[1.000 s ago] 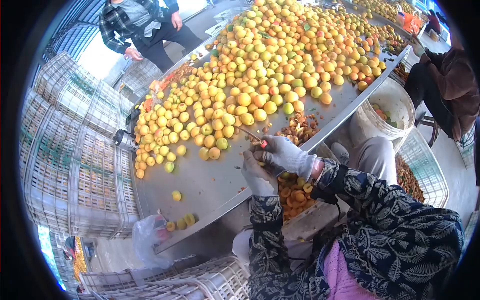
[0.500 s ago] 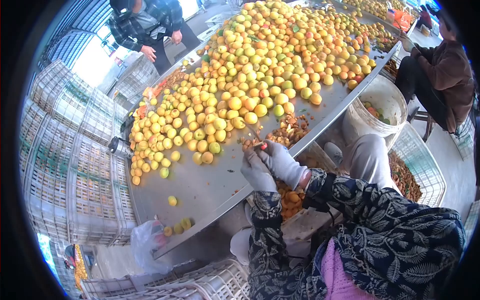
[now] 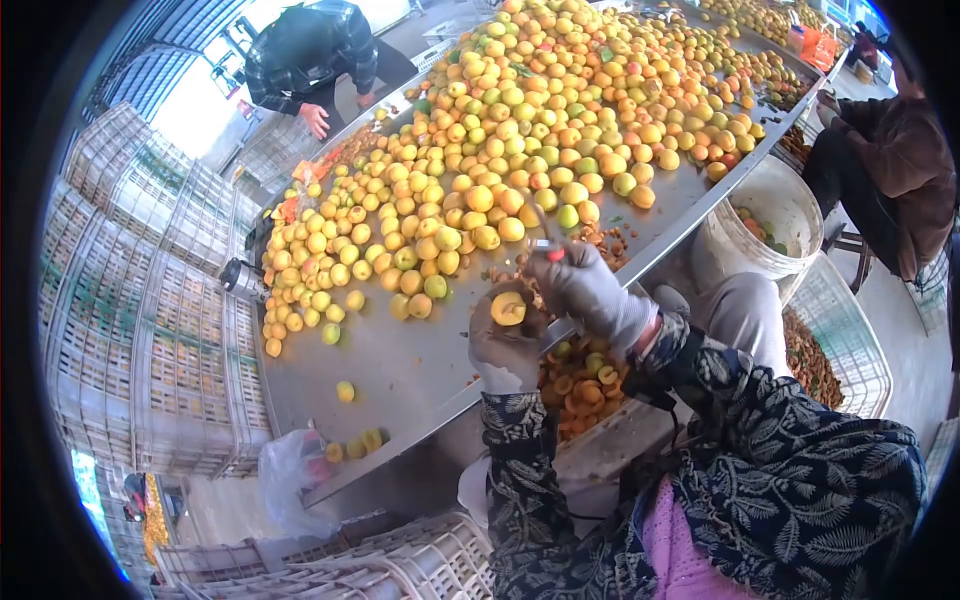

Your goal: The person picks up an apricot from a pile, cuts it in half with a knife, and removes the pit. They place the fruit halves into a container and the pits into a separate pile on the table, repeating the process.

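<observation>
My left hand [image 3: 503, 345], in a pale glove, holds a cut apricot half [image 3: 508, 308] with its orange inside facing up, over the near edge of the metal table [image 3: 400, 385]. Just right of it my right hand [image 3: 598, 295], also gloved, is closed round a small knife [image 3: 545, 246] with a red part on its handle; the blade points up and away. Beyond both hands lies a large heap of whole yellow-orange apricots [image 3: 480, 198]. Below them, a crate holds cut apricot halves [image 3: 580, 395].
A white bucket [image 3: 765, 225] and a crate of brown pits [image 3: 808, 355] are at the right. One person [image 3: 310, 60] bends over the table's far side; another [image 3: 890, 160] sits at right. Crates [image 3: 150, 330] are stacked left, beside a plastic bag [image 3: 290, 475].
My hands have moved apart, and the cut apricot half now shows in my left hand. My right hand has lifted the knife slightly to the right. The person across the table has bent lower.
</observation>
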A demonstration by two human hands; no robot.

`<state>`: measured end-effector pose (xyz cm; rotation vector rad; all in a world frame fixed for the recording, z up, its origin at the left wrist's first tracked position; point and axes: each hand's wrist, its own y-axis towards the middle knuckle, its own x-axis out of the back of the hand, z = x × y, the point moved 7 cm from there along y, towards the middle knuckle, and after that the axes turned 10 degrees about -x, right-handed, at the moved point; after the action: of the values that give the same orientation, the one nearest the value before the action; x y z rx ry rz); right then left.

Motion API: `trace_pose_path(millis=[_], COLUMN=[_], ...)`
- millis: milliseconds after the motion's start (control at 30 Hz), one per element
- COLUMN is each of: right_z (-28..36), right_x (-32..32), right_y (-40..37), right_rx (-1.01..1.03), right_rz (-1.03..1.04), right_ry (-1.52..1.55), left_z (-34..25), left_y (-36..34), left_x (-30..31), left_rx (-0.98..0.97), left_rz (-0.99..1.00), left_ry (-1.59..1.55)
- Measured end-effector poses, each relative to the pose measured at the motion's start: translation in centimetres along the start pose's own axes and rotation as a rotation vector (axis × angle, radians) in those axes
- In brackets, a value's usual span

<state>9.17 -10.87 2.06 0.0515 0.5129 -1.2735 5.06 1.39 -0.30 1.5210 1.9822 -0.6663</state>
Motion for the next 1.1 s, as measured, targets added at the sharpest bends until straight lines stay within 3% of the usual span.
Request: trace_pose_path(millis=[33,67,133,233,267,333,367,433,467,533,567,600,667,733,800,933,1000,1100], right_z=[1.9,2.2,4.2,4.7,4.9,4.7,4.6,4.1,3.8,3.3,3.1,2.9,2.9,2.6,1.3,0.4,-0.8,-0.6], right_x=[-0.6,-0.6,-1.7,-3.2,-3.5,-4.0,-4.2,-4.7,-5.0,-5.3,-5.9,-6.5,-6.7,-6.4,-5.6,-5.0,-3.8,-3.0], right_y=[-0.9,-0.5,-0.1,0.3,0.2,-0.3,-0.3,-0.3,-0.4,-0.4,-0.6,-0.7,-0.3,0.5,2.2,4.1,5.5,4.6], right_rx=[0.06,0.059,0.261,0.273,0.278,0.269,0.273,0.277,0.327,0.38,0.419,0.459,0.446,0.194,0.089,0.035,-0.071,-0.215], right_rz=[-0.015,-0.017,0.135,0.083,0.066,0.11,0.114,0.119,0.083,0.05,0.08,0.113,0.122,0.137,0.134,0.104,-0.018,-0.08], right_ry=[0.026,0.027,0.095,0.118,0.098,0.103,0.081,0.058,0.034,0.007,-0.091,-0.19,-0.095,0.0,-0.038,0.059,0.225,0.27], left_z=[-1.1,-1.2,-3.1,-1.7,-1.0,-0.5,-1.9,-2.6,-2.3,-2.5,-2.5,-2.2,-0.5,1.2,4.6,4.5,2.4,2.1], left_y=[-0.5,-0.8,-1.8,-1.0,-1.1,-1.7,-2.0,-2.0,-1.7,-1.8,-1.9,-1.7,-0.2,1.2,2.2,2.6,2.2,2.5], left_x=[-0.9,-1.3,-3.5,-2.0,-2.0,-0.9,-1.5,-3.0,-2.5,-3.0,-3.0,-2.7,0.0,2.3,4.5,4.3,3.3,3.4], left_rx=[-0.198,-0.196,-0.543,-0.712,-0.712,-0.721,-0.722,-0.442,-0.444,-0.696,-0.77,-0.774,-0.715,-0.638,-0.073,-0.135,-0.363,-0.449], left_rz=[0.123,0.124,0.285,0.345,0.341,0.093,0.084,0.289,0.288,0.335,0.288,0.285,0.227,0.231,0.079,-0.072,-0.035,-0.137], left_ry=[0.343,0.343,0.885,0.979,0.978,0.806,0.807,0.916,0.915,1.149,1.028,1.029,0.888,1.018,0.051,0.187,0.726,0.899])
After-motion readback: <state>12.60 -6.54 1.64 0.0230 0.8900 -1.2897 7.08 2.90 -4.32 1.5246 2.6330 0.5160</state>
